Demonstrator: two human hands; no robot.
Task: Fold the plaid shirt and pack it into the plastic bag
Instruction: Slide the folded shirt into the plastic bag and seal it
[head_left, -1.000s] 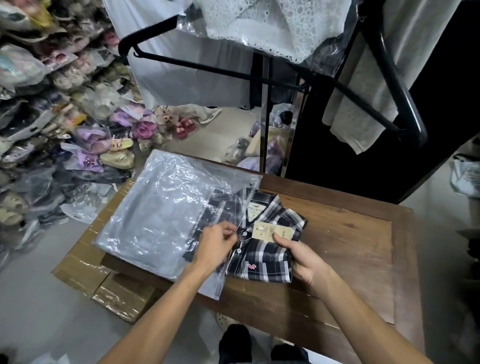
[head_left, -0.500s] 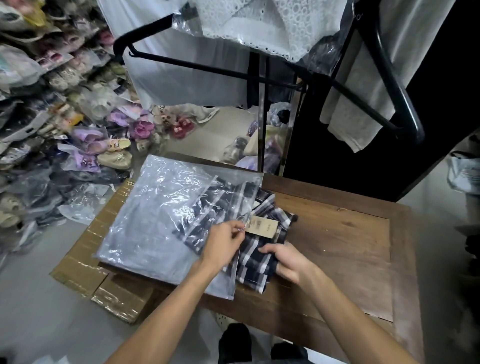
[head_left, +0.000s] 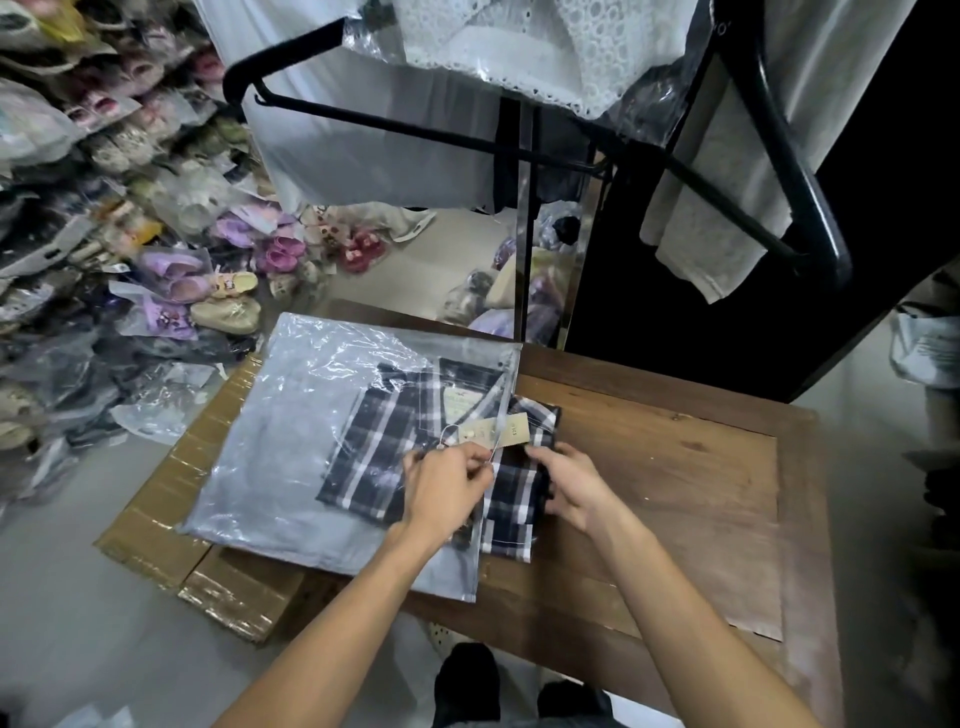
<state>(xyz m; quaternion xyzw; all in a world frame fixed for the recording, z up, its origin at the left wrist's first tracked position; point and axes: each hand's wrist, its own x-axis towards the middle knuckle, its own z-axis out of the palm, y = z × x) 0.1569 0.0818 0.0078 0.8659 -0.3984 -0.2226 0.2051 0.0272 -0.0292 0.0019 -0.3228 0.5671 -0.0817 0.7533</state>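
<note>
The folded dark plaid shirt (head_left: 387, 447) lies mostly inside the clear plastic bag (head_left: 280, 441), which is flat on the wooden table (head_left: 675, 483) with its mouth facing right. Only the shirt's right edge and part of its beige paper tag (head_left: 511, 430) stick out of the mouth. My left hand (head_left: 449, 486) pinches the bag's upper edge at the mouth, on top of the shirt. My right hand (head_left: 569, 488) grips the shirt's protruding right edge.
A flattened cardboard box (head_left: 171, 525) lies under the bag at the table's left end. A black clothes rack (head_left: 519, 150) with hanging white garments stands behind the table. Bagged shoes (head_left: 171, 270) are piled on the floor to the left.
The shirt has slid leftward from half out of the bag to mostly inside it. My right hand followed it to the left, while my left hand kept hold of the bag's mouth.
</note>
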